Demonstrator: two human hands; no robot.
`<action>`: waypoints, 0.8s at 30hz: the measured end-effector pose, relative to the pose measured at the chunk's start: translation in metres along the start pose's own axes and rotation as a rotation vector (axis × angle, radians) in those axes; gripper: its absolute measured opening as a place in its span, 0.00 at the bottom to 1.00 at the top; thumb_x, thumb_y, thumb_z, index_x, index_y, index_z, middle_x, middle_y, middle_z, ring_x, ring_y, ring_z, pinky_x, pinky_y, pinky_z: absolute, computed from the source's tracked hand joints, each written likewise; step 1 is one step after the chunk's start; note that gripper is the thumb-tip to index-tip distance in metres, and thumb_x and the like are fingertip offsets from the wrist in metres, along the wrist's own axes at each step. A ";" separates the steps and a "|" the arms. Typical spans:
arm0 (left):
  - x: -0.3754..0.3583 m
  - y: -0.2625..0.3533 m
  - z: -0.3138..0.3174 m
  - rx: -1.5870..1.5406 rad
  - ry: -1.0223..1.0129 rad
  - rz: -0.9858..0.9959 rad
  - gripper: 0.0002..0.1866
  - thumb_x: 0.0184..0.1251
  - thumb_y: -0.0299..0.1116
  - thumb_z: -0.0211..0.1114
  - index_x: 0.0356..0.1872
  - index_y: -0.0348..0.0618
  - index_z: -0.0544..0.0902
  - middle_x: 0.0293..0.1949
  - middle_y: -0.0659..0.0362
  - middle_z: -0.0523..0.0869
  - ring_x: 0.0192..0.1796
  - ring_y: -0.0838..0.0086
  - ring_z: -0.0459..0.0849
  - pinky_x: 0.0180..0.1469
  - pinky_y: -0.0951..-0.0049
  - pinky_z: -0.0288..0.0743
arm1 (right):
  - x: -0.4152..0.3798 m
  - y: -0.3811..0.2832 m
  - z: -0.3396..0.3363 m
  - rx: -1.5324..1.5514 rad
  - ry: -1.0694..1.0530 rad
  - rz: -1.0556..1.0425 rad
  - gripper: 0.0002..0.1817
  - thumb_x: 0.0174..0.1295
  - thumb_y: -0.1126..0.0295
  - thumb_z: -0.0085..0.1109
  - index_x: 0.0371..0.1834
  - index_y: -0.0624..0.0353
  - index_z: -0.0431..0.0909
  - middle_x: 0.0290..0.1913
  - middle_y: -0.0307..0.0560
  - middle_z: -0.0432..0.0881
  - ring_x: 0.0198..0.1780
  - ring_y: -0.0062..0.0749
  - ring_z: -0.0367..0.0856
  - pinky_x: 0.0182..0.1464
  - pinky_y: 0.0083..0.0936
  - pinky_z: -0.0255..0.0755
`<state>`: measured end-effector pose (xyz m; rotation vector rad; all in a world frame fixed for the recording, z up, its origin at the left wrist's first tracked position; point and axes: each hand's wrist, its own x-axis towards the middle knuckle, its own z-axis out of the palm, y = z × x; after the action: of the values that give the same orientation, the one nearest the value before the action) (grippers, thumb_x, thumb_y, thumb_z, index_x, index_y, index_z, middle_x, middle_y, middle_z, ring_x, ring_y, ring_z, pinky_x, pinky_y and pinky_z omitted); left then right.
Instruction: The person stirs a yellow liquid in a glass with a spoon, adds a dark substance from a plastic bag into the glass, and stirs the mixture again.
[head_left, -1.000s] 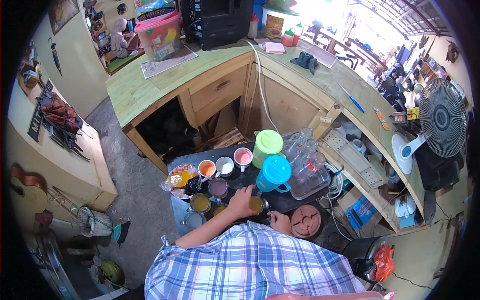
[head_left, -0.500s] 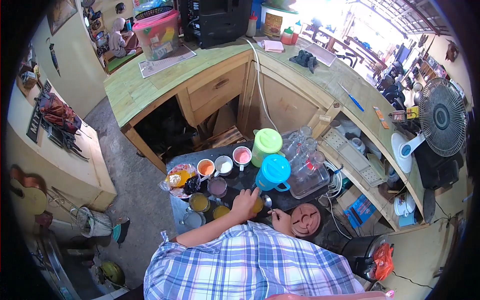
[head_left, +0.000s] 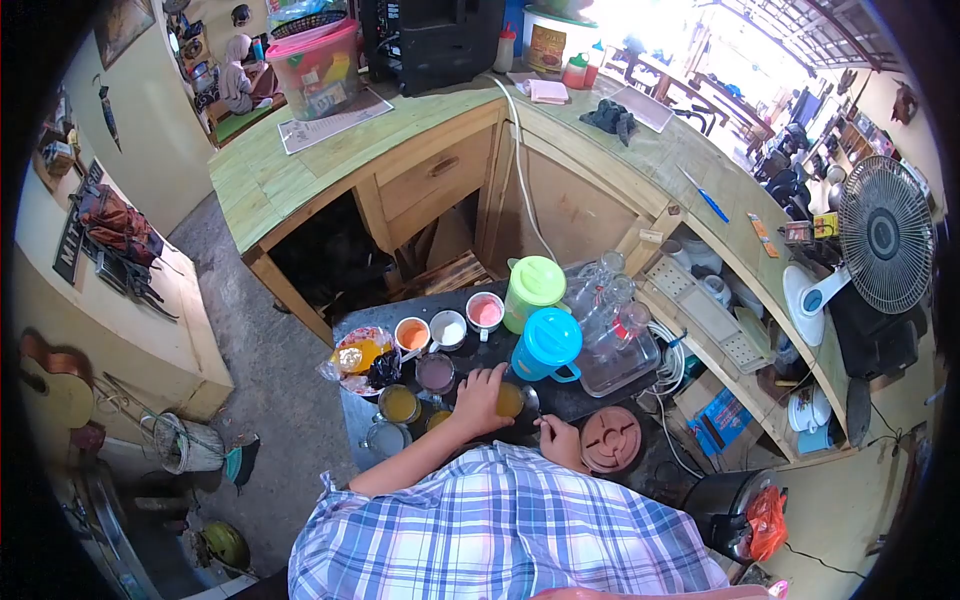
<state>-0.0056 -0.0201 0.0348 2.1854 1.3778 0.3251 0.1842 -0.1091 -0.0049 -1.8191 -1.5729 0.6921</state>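
Note:
My left hand (head_left: 480, 404) is wrapped round the left side of a glass cup of yellow drink (head_left: 510, 401). Its fingers partly cover the cup. In my right hand (head_left: 562, 443) a metal spoon (head_left: 531, 402) is pinched, its bowl just right of that cup. Further left are a cup of purple drink (head_left: 434, 373), another yellow drink (head_left: 399, 404) and a clear glass mug (head_left: 386, 439). One more yellow drink is mostly hidden behind my left forearm. A blue lidded pitcher (head_left: 548, 342) stands beyond my hands.
White cups with orange (head_left: 411, 335), white (head_left: 447, 328) and pink (head_left: 485, 311) contents line the far side, near a green pitcher (head_left: 535, 290). Upturned glasses (head_left: 605, 300) fill a tray at right. A round brown lid (head_left: 611, 440) lies beside my right hand. A wooden counter (head_left: 300, 190) curves behind.
My left hand has shifted slightly left and now curls at the side of the yellow drink's cup, showing more of it. My right hand has moved slightly left, still with the spoon.

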 end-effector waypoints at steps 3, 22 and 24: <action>0.002 0.000 0.007 0.021 0.004 -0.056 0.56 0.34 0.44 0.80 0.68 0.43 0.58 0.54 0.50 0.75 0.59 0.55 0.73 0.58 0.51 0.69 | 0.005 -0.001 0.001 -0.074 0.052 -0.028 0.08 0.61 0.68 0.52 0.36 0.55 0.82 0.33 0.53 0.83 0.32 0.49 0.82 0.35 0.40 0.75; 0.014 0.002 0.001 0.232 -0.050 0.128 0.58 0.29 0.42 0.82 0.68 0.49 0.58 0.44 0.50 0.83 0.55 0.53 0.76 0.57 0.49 0.64 | 0.059 0.000 -0.013 -0.127 -0.206 -0.094 0.09 0.58 0.66 0.55 0.34 0.51 0.86 0.28 0.53 0.83 0.30 0.48 0.82 0.35 0.38 0.75; 0.015 0.002 -0.002 0.237 -0.074 0.150 0.59 0.29 0.42 0.82 0.69 0.50 0.56 0.44 0.50 0.83 0.55 0.54 0.76 0.56 0.48 0.65 | 0.062 -0.004 -0.016 -0.058 -0.234 -0.067 0.09 0.59 0.66 0.55 0.34 0.52 0.86 0.28 0.53 0.83 0.30 0.49 0.81 0.35 0.39 0.75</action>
<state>0.0017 -0.0063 0.0365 2.4749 1.2698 0.1380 0.2026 -0.0488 0.0096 -1.7690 -1.8137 0.8609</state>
